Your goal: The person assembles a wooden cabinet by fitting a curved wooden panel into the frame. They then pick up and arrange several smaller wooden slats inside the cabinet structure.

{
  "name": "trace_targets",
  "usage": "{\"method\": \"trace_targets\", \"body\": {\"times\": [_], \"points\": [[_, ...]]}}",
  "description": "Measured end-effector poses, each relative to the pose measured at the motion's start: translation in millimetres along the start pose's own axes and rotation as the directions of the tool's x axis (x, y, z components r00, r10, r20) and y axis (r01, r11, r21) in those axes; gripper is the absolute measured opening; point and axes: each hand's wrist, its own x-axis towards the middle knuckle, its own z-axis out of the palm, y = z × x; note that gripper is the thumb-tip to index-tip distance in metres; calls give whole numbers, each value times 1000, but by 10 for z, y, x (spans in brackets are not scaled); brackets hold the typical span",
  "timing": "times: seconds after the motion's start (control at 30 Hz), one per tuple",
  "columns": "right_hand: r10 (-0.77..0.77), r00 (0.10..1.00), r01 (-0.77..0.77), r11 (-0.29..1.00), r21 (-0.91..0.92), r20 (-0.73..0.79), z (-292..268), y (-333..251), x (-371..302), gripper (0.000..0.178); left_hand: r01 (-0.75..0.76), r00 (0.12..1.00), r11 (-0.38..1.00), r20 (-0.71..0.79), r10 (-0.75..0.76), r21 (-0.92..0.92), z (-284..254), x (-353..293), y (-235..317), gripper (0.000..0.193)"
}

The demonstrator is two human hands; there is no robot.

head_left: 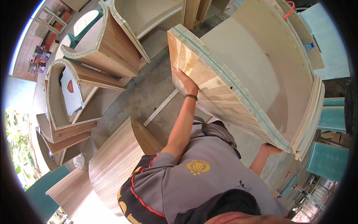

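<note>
A large curved wooden panel [220,89], with pale slats on its near face and a green line along its rim, stands tilted in front of me. My left hand [186,82] is against the lower left part of the slatted face, bearing on it with the fingers pointing up toward its edge. At the panel's lower right corner, my right hand [270,149] holds the underside, its fingertips partly hidden beneath the wood. Behind the slatted rim, the panel's smooth beige hollow side [253,48] curves away.
Several similar curved wooden pieces [100,48] stand at the left. A rounded slatted piece [112,156] is close by my left arm. A white strip [160,107] crosses the grey floor [126,99]. Green panels [328,160] and a water bottle [308,46] are at the right.
</note>
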Motion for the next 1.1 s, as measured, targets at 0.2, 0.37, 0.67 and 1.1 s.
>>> {"method": "trace_targets", "body": {"times": [0.2, 0.37, 0.67, 1.1], "points": [[60, 998, -61, 998, -16, -29, -316, 275, 56, 68, 40, 998, 994, -43, -36, 100, 40, -582, -45, 69], [146, 979, -158, 985, -70, -144, -153, 135, -67, 62, -93, 996, 986, 27, 90, 141, 242, -941, 362, 66], [111, 982, -97, 991, 95, -154, 1, -27, 100, 63, -354, 915, 933, 229, 334, 56, 608, -851, 1103, 80], [79, 996, -60, 913, 403, -30, -329, 348, 374, 59, -233, 942, 970, 263, 207, 71, 669, -1077, 911, 77]]}}
